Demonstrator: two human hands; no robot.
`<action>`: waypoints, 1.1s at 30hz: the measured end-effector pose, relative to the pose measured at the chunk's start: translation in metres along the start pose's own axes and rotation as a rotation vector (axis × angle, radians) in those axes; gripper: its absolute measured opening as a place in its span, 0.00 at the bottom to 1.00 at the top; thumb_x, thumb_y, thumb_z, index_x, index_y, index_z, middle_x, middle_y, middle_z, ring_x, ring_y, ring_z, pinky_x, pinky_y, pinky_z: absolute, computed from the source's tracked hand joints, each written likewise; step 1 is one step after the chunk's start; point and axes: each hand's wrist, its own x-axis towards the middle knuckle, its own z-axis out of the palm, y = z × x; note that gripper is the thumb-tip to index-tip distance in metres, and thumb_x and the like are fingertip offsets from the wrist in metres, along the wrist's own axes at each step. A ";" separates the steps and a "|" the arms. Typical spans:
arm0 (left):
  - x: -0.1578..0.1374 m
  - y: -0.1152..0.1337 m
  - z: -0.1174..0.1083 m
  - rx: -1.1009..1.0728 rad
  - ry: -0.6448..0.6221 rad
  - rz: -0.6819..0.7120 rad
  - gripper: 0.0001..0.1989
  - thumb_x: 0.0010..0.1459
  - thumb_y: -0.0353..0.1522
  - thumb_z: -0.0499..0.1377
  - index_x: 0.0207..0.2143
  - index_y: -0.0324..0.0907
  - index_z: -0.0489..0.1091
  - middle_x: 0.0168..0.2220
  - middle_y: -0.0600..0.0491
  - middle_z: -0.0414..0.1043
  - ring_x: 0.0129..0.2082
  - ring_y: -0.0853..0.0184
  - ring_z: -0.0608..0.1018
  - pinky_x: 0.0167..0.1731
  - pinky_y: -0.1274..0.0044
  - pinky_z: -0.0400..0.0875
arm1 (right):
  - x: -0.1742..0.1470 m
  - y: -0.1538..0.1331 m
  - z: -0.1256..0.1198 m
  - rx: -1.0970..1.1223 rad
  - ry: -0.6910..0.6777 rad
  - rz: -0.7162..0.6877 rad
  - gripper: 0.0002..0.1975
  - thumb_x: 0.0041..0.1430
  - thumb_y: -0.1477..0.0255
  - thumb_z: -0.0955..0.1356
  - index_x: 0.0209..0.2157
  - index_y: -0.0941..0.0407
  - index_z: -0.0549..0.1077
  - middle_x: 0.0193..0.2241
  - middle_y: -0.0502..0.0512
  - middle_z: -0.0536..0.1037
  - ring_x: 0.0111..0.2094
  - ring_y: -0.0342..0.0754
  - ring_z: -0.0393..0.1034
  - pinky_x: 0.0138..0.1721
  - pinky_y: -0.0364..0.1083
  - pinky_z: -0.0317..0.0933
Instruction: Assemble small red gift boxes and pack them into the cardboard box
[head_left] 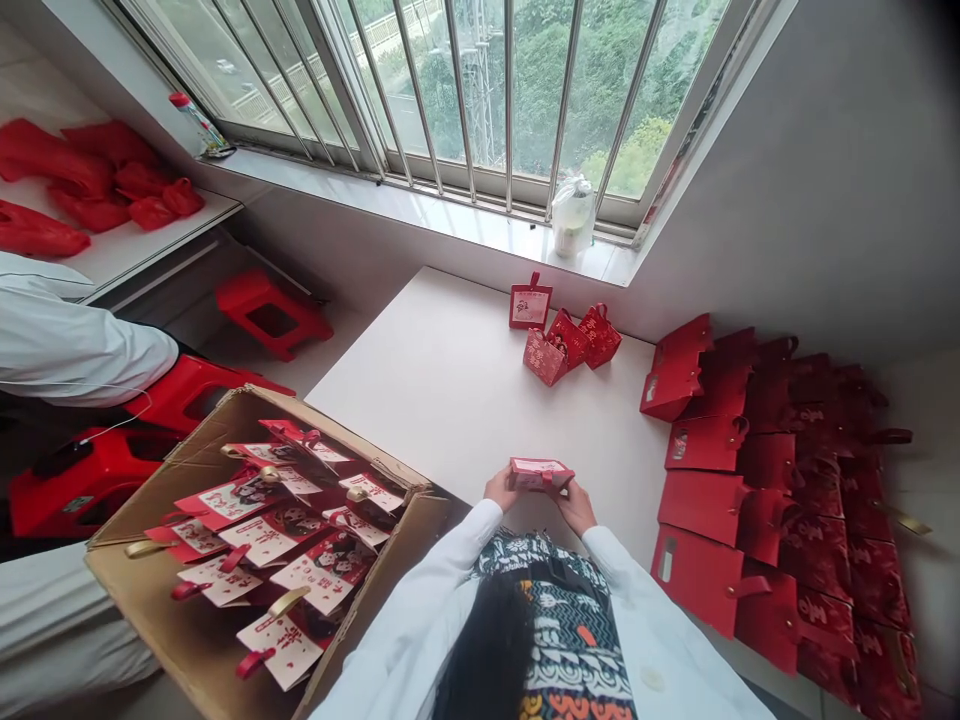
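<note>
Between both hands, close to my body at the table's near edge, is a small red gift box [538,474] with a pale pink panel and a red strap. My left hand [499,489] grips its left end, and my right hand [577,508] holds the right end near the strap. Farther back on the white table [420,370] several small red gift boxes [568,342] stand in a cluster. Behind them, a red box with a white panel [530,304] stands upright, its strap loop on top.
To the left, an open cardboard carton [217,400] holds several red and white gift boxes. Rows of red gift boxes [705,500] line the right side. A bagged cup [573,218] stands on the windowsill. Red stools [271,310] and a seated person's sleeve [82,335] are at left.
</note>
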 end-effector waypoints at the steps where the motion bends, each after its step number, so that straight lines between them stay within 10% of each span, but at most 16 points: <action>1: -0.001 -0.001 -0.002 0.009 -0.005 0.007 0.16 0.58 0.33 0.59 0.49 0.38 0.67 0.49 0.47 0.70 0.48 0.61 0.73 0.49 0.63 0.68 | 0.000 -0.001 0.000 -0.009 -0.001 0.005 0.18 0.53 0.63 0.61 0.42 0.56 0.72 0.35 0.57 0.78 0.33 0.52 0.71 0.35 0.49 0.66; 13: 0.002 -0.004 -0.003 0.006 -0.119 0.028 0.12 0.57 0.32 0.60 0.43 0.36 0.71 0.43 0.49 0.74 0.44 0.63 0.76 0.47 0.65 0.70 | 0.004 0.001 -0.006 -0.084 -0.046 0.020 0.16 0.53 0.62 0.61 0.39 0.55 0.73 0.36 0.58 0.78 0.37 0.54 0.71 0.38 0.48 0.64; 20: 0.000 0.001 -0.007 0.054 0.041 -0.063 0.34 0.45 0.30 0.68 0.55 0.41 0.60 0.46 0.46 0.74 0.42 0.63 0.78 0.44 0.71 0.72 | 0.002 0.003 -0.004 -0.059 -0.051 -0.020 0.20 0.56 0.63 0.58 0.47 0.54 0.69 0.41 0.55 0.77 0.41 0.51 0.72 0.43 0.47 0.64; 24: -0.007 0.009 -0.012 0.162 -0.001 -0.037 0.28 0.44 0.30 0.67 0.49 0.44 0.66 0.43 0.49 0.75 0.44 0.60 0.77 0.47 0.70 0.70 | 0.004 0.004 -0.004 -0.085 -0.053 -0.025 0.19 0.56 0.62 0.58 0.44 0.54 0.72 0.40 0.57 0.78 0.40 0.52 0.72 0.42 0.48 0.63; 29: -0.022 0.027 -0.020 0.293 -0.005 0.054 0.39 0.41 0.30 0.67 0.57 0.40 0.59 0.57 0.40 0.59 0.57 0.53 0.65 0.55 0.66 0.62 | 0.004 0.002 -0.008 -0.111 -0.060 -0.014 0.21 0.56 0.60 0.58 0.43 0.54 0.73 0.40 0.57 0.78 0.35 0.51 0.72 0.40 0.47 0.63; 33: -0.031 0.051 -0.022 0.368 -0.040 0.130 0.22 0.49 0.30 0.62 0.49 0.45 0.70 0.51 0.48 0.69 0.51 0.59 0.71 0.52 0.70 0.66 | -0.002 -0.002 -0.011 -0.122 -0.086 -0.017 0.23 0.55 0.58 0.57 0.42 0.55 0.73 0.38 0.58 0.79 0.34 0.52 0.73 0.38 0.47 0.64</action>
